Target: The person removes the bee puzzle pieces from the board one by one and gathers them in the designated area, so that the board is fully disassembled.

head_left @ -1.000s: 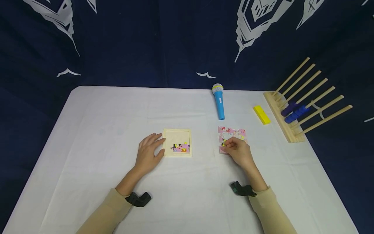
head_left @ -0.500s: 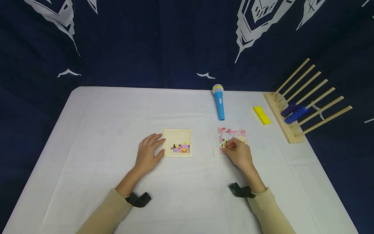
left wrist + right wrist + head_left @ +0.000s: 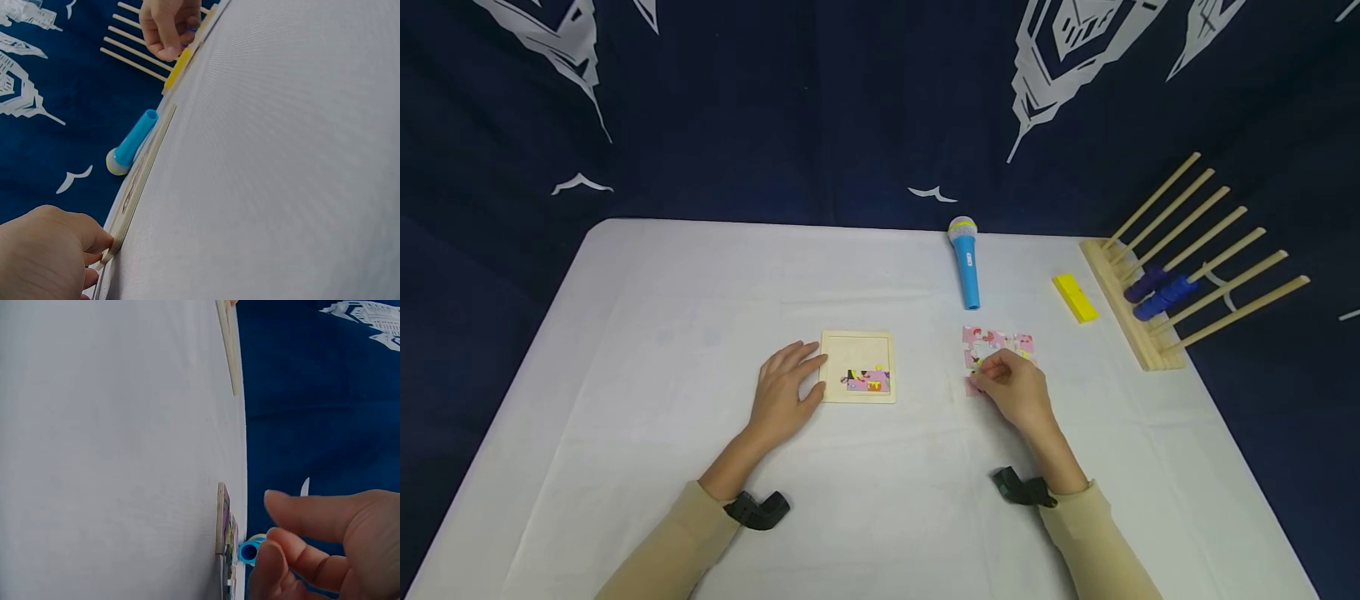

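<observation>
A shallow wooden puzzle tray [image 3: 853, 346] lies on the table, with pink and yellow puzzle pieces [image 3: 868, 381] fitted in its lower right part. My left hand [image 3: 782, 392] rests against the tray's left edge, fingers spread and fairly straight; the left wrist view shows its fingertips touching the tray's rim [image 3: 134, 200]. To the right lies a group of loose pink puzzle pieces [image 3: 998, 339], partly covered by my right hand [image 3: 1015, 389]. In the right wrist view the thumb [image 3: 300, 515] and fingers are bent and apart, with no piece seen between them.
A blue toy microphone [image 3: 967, 271] lies behind the loose pieces. Farther right are a yellow block [image 3: 1076, 298] and a wooden peg rack [image 3: 1131, 308] with purple and blue beads on some rods. The white-covered table [image 3: 700, 292] ends at a dark blue curtain [image 3: 775, 108].
My right hand shifts only slightly over the loose pieces. The left hand stays at the tray's edge. The head view drifts a little, so everything appears slightly displaced.
</observation>
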### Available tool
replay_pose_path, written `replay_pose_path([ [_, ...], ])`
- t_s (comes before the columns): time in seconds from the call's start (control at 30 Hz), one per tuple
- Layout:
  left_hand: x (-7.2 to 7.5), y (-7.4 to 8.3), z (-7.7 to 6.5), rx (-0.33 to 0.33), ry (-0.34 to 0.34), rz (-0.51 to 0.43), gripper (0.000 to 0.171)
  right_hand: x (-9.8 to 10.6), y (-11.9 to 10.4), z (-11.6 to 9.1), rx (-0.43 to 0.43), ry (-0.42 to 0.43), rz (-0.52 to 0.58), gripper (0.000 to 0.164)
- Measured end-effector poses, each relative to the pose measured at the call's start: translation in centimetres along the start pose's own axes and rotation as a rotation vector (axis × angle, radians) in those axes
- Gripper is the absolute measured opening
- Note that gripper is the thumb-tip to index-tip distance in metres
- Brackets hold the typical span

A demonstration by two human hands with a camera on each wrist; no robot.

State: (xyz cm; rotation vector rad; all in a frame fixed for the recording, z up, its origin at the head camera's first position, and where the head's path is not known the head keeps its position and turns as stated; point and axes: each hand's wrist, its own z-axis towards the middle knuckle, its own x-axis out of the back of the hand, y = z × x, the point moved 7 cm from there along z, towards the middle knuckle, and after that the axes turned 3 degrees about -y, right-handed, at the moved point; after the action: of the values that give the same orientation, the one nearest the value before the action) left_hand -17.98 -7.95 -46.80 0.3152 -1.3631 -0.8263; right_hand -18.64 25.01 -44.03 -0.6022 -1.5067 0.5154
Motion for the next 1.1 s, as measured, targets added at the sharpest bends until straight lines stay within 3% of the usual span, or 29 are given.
replay_pose_path([
  [0.23,-0.1,-0.2,0.0,-0.002,0.002,0.012,0.039,-1.2,-2.1,0.8,0.021,-0.085,0.103,0.020],
  [0.83,-0.2,-0.2,0.0,-0.013,0.011,0.012,0.039,-7.4,-11.6,1.1,0.284,-0.265,0.151,0.034],
  [1.1,-0.1,-0.1,0.1,-0.007,-0.004,0.037,0.039,-9.5,-13.6,1.0,0.324,-0.304,0.160,0.036],
])
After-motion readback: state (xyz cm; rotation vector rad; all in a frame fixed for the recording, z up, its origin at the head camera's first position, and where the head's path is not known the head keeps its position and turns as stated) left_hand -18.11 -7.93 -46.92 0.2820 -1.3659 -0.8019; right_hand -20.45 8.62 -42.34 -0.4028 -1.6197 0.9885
